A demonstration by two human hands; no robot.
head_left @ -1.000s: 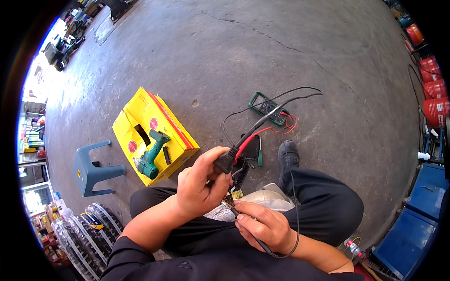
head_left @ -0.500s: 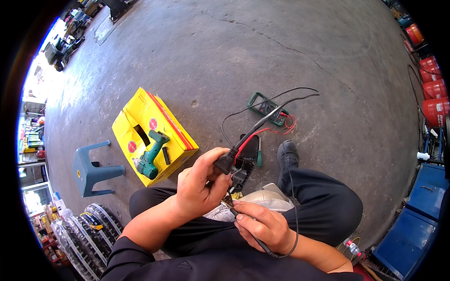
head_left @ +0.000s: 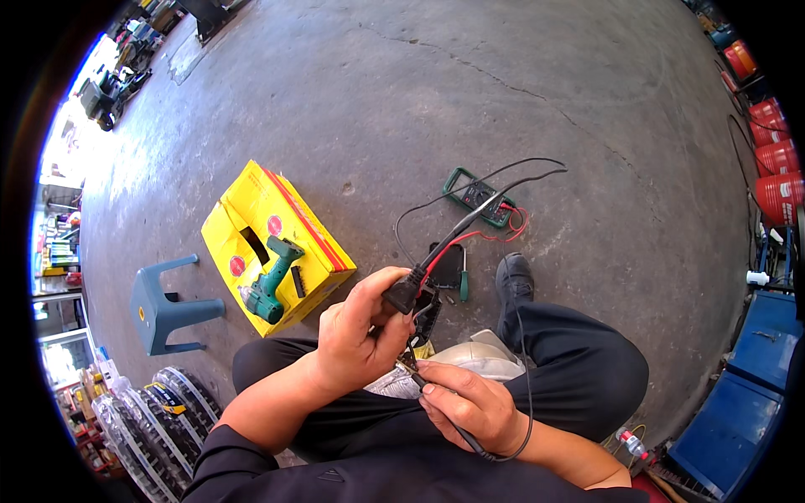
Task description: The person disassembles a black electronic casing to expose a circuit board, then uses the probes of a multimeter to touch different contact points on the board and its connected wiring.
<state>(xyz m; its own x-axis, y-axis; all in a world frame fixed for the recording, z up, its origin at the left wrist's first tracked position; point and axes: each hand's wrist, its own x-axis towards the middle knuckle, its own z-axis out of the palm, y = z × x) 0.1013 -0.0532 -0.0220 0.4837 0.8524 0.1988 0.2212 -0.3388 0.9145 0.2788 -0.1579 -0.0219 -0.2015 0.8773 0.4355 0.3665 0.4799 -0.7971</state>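
Note:
Between the fingers of my left hand (head_left: 360, 331) is a black plug (head_left: 402, 293) with a thick black cable. A red lead (head_left: 433, 260) runs to the same spot; its tip is hidden there. My right hand (head_left: 474, 407) pinches a black test probe (head_left: 449, 417), its tip close to a small part (head_left: 408, 360), perhaps a circuit board, below my left fingers. Partly hidden behind the plug is a black plastic housing (head_left: 429, 314). On the floor ahead lies a green-framed multimeter (head_left: 478, 197) with red and black leads. Nearer are a dark casing half (head_left: 450, 264) and a green-handled screwdriver (head_left: 464, 285).
A green cordless power tool (head_left: 272, 281) and a small black piece (head_left: 298, 281) lie on a yellow box (head_left: 323, 243) to the left. Beyond it stands a blue stool (head_left: 155, 302). Tyres (head_left: 138, 436) are lower left; blue cabinets (head_left: 729, 419) and red drums (head_left: 780, 197) line the right.
The black housing behind the plug has shifted and turned, showing more of the casing half on the floor. Both hands keep nearly the same place and grip.

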